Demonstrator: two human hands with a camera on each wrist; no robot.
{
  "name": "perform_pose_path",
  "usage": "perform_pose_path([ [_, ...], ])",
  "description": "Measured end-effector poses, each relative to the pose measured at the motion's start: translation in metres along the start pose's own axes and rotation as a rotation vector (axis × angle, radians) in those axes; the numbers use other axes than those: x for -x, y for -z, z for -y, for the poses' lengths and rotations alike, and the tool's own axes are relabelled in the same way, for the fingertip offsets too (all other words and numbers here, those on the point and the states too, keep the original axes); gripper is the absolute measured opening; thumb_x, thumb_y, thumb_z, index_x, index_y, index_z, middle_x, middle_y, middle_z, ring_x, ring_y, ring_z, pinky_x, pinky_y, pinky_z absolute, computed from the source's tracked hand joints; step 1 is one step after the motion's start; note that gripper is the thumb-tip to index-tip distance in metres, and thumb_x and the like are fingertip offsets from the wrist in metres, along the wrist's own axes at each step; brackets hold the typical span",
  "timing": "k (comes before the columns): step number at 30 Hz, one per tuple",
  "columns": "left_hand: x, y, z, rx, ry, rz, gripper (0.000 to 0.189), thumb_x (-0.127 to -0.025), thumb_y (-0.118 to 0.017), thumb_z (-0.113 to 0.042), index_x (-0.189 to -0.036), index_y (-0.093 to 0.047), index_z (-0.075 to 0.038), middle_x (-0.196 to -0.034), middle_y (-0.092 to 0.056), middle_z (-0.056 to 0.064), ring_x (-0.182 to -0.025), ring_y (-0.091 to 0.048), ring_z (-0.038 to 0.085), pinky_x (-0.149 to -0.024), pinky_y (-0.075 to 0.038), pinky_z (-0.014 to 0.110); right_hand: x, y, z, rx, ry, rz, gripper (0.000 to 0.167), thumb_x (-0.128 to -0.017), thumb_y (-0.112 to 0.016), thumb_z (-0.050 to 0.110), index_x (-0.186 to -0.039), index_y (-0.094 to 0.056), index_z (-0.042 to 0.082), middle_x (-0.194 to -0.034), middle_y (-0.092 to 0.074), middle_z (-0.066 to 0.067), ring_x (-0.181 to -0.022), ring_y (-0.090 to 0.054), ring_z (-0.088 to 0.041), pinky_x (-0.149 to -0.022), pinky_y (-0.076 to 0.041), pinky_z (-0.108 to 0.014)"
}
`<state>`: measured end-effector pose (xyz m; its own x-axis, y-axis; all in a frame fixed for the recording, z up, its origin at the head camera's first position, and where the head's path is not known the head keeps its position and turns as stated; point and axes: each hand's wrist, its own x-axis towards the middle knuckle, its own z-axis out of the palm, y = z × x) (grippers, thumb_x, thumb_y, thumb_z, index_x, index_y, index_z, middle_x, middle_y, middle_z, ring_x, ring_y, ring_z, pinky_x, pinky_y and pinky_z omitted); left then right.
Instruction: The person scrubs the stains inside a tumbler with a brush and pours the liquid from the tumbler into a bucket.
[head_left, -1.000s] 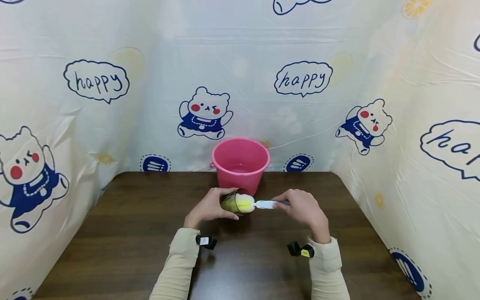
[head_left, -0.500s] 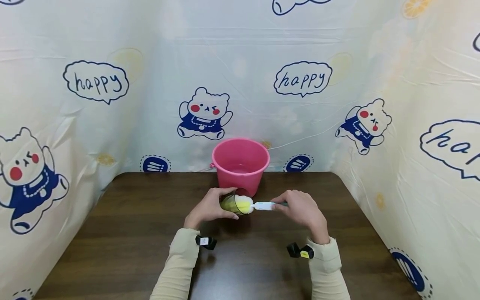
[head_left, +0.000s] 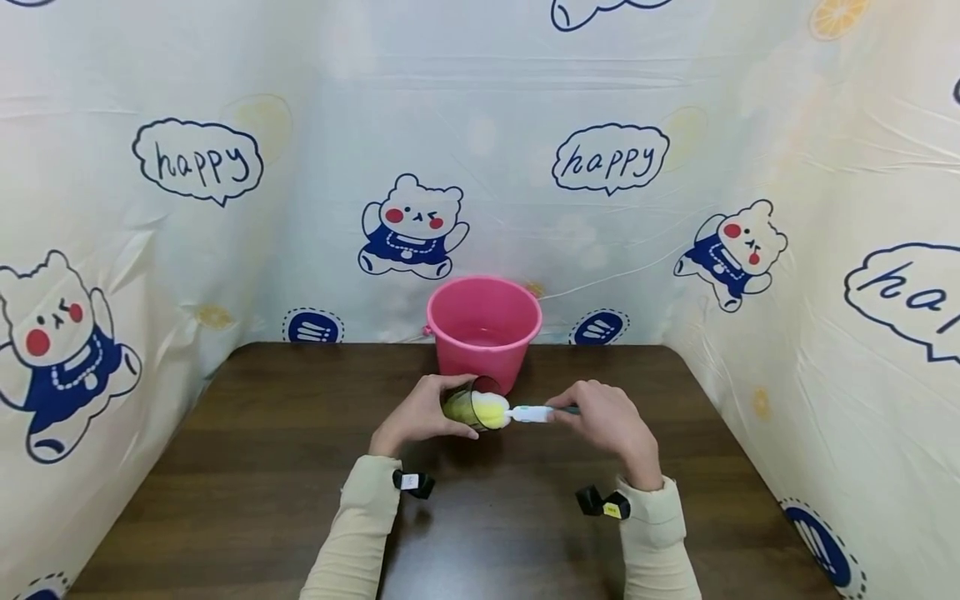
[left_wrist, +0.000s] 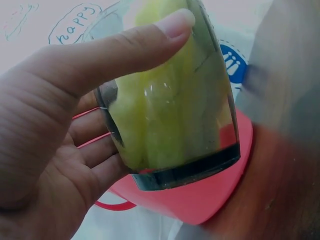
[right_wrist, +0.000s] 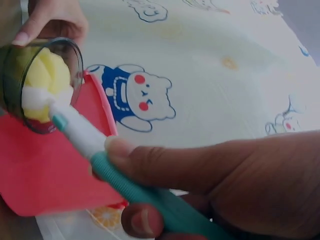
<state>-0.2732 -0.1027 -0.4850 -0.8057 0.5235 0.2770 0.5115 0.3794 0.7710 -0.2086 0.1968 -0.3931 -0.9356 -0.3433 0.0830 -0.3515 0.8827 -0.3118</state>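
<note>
My left hand grips a dark-tinted clear glass that lies on its side in the air, its mouth facing right. Inside the glass sits the yellow and white sponge head of a cup brush. The handle of that brush, white near the head and teal and ribbed farther back, is pinched between the thumb and fingers of my right hand. Part of the sponge shows at the rim; the rest is seen through the glass wall. Several left fingers pass behind the glass.
A pink bucket stands at the back of the dark wooden table, just behind the glass. A printed curtain hangs behind the table and along both sides. Each wrist carries a small black camera.
The brush handle shifts and tilts slightly and the sponge turns a little in the glass mouth. Both hands stay nearly in place; the bucket stays put.
</note>
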Motion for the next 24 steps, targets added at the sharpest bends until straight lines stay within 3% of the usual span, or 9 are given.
perform_pose_path([
  [8, 0.000, 0.000, -0.001, 0.029, -0.001, 0.001, 0.084, -0.068, -0.097, -0.028, -0.143, -0.060, -0.018, -0.136, -0.064, -0.007, -0.122, -0.057, 0.014, -0.103, -0.052, 0.039, -0.004, -0.003, -0.013, -0.018, -0.001, -0.027, 0.021, -0.091, -0.077, 0.032, -0.110, -0.081, 0.026, -0.085, -0.073, 0.010, -0.060, -0.048, -0.011, -0.052, -0.038, -0.029],
  [13, 0.000, -0.001, 0.001, 0.026, 0.004, -0.008, 0.083, -0.066, -0.098, -0.026, -0.140, -0.062, -0.017, -0.133, -0.065, -0.007, -0.119, -0.059, 0.012, -0.100, -0.054, 0.038, -0.005, -0.006, -0.008, -0.025, -0.045, 0.021, 0.021, -0.089, -0.079, 0.031, -0.109, -0.082, 0.023, -0.088, -0.074, 0.008, -0.063, -0.051, -0.012, -0.054, -0.042, -0.030],
  [17, 0.000, -0.001, 0.002, 0.031, -0.001, -0.008, 0.081, -0.066, -0.098, -0.027, -0.139, -0.064, -0.017, -0.131, -0.066, -0.008, -0.116, -0.059, 0.011, -0.099, -0.054, 0.038, -0.002, -0.001, -0.003, -0.020, -0.021, 0.042, 0.020, -0.090, -0.078, 0.030, -0.108, -0.082, 0.024, -0.087, -0.074, 0.010, -0.062, -0.052, -0.011, -0.054, -0.043, -0.029],
  [24, 0.000, -0.002, 0.004, 0.049, 0.015, -0.032, 0.083, -0.067, -0.096, -0.038, -0.139, -0.063, -0.016, -0.133, -0.065, -0.006, -0.117, -0.057, 0.014, -0.098, -0.054, 0.038, -0.001, 0.001, -0.008, -0.002, 0.019, -0.029, 0.022, -0.091, -0.077, 0.032, -0.112, -0.081, 0.025, -0.089, -0.074, 0.009, -0.063, -0.049, -0.010, -0.052, -0.038, -0.029],
])
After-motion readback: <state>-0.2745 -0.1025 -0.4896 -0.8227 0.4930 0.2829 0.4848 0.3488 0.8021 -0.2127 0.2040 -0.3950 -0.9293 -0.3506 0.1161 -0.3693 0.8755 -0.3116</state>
